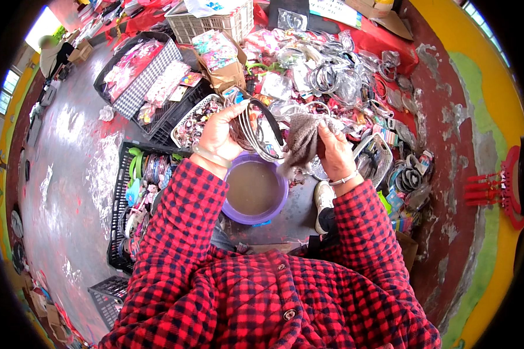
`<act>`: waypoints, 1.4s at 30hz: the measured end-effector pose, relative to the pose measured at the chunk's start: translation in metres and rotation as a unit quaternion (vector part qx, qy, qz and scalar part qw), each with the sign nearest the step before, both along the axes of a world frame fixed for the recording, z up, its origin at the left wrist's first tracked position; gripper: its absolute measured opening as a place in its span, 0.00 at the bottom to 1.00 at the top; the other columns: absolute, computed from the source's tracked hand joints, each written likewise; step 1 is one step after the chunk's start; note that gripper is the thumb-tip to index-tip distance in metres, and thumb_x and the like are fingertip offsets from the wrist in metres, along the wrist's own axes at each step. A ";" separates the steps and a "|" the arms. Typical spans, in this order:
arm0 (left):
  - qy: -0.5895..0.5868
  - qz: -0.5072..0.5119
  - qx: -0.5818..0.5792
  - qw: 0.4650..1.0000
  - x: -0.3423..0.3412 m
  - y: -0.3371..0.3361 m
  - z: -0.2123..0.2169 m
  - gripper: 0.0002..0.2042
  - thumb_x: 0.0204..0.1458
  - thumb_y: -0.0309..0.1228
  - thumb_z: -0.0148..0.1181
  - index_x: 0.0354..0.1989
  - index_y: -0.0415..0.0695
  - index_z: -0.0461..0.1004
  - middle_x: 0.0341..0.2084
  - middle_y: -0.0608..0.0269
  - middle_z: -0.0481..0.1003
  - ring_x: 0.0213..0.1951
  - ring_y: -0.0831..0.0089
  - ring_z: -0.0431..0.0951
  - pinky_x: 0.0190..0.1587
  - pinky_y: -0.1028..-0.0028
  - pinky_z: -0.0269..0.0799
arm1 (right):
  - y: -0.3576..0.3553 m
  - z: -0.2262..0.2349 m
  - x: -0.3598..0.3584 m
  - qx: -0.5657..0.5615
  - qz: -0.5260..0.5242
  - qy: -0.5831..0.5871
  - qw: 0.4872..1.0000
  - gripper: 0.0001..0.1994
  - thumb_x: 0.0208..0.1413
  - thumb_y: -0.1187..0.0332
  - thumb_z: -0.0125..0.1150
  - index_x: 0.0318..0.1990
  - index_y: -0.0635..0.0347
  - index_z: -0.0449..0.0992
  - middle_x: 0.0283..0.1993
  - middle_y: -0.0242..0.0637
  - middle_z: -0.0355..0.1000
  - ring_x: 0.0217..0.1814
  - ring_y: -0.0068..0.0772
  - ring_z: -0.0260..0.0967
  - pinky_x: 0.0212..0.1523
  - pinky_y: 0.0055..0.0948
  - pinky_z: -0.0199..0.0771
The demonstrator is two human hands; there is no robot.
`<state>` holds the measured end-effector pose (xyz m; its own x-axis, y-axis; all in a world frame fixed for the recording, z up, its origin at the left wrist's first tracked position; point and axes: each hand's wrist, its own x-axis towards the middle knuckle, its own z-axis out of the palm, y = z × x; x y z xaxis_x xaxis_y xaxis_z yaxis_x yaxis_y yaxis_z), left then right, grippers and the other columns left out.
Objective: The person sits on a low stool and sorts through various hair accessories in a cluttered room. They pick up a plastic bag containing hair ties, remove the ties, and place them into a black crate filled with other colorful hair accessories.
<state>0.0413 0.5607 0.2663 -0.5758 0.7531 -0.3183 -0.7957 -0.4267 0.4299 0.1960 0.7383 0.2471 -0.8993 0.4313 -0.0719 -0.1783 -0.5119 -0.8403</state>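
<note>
Holding a bunch of headbands [261,131] in the left hand [220,136], I have its fingers closed around their upper part, with several thin pale arcs and a broader black one fanning out to the right. In the right hand [336,154] my fingers are gripping a crumpled grey-brown cloth [303,136], which hangs just beside the headbands; from this angle I cannot tell whether the two touch. Both are raised above the far edge of a round purple basin [253,219] on the floor, where I see murky water [253,187].

A pale bangle [212,156] circles the left wrist, and a light band [344,179] sits on the right one, below red-and-black checked sleeves. Just right of the basin I make out a white shoe [322,202].

Beyond my hands spreads a heap of accessories [332,75], many in clear plastic. To my left stands a black crate [116,215] packed with colourful bands, and farther forward a small white basket [181,124] of little dark and pink pieces. Another white basket [385,152] leans to the right of the right hand, near some coiled black bands [409,179].
</note>
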 end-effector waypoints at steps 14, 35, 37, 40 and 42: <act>-0.050 0.040 0.059 0.996 -0.002 0.005 -0.015 0.06 0.52 0.29 0.52 0.31 0.38 0.69 0.23 0.56 0.74 0.28 0.65 0.75 0.35 0.64 0.73 | -0.016 -0.012 -0.003 0.416 0.199 -0.006 0.887 0.16 0.56 0.72 0.49 0.53 0.62 0.65 0.43 0.29 0.67 0.45 0.18 0.62 0.47 0.20 0.63; -0.022 -0.016 0.061 0.998 0.015 0.004 0.000 0.08 0.54 0.30 0.50 0.31 0.37 0.68 0.25 0.60 0.71 0.30 0.73 0.72 0.23 0.81 0.65 | -0.014 -0.008 -0.004 0.288 0.173 -0.050 0.941 0.10 0.55 0.71 0.53 0.44 0.62 0.72 0.33 0.24 0.69 0.33 0.15 0.61 0.34 0.19 0.64; -0.004 0.002 0.065 0.998 0.009 0.002 0.004 0.07 0.53 0.29 0.50 0.29 0.38 0.68 0.23 0.61 0.70 0.28 0.74 0.70 0.22 0.81 0.63 | -0.008 -0.007 -0.005 0.332 0.153 -0.023 0.931 0.11 0.55 0.72 0.52 0.45 0.63 0.72 0.35 0.25 0.70 0.34 0.15 0.63 0.36 0.19 0.65; 0.036 0.050 0.123 0.991 -0.007 -0.013 0.012 0.08 0.54 0.30 0.50 0.26 0.38 0.67 0.21 0.63 0.67 0.29 0.73 0.68 0.23 0.82 0.62 | 0.006 0.001 -0.004 0.323 0.140 -0.141 0.925 0.12 0.56 0.72 0.50 0.46 0.67 0.69 0.37 0.26 0.70 0.38 0.16 0.64 0.40 0.17 0.66; 0.024 0.079 0.183 0.980 -0.018 -0.020 0.011 0.08 0.54 0.30 0.50 0.29 0.37 0.67 0.24 0.61 0.69 0.30 0.71 0.69 0.25 0.80 0.64 | 0.012 0.009 0.000 0.278 0.079 -0.121 0.950 0.10 0.56 0.72 0.51 0.44 0.65 0.71 0.37 0.27 0.70 0.37 0.16 0.65 0.39 0.17 0.67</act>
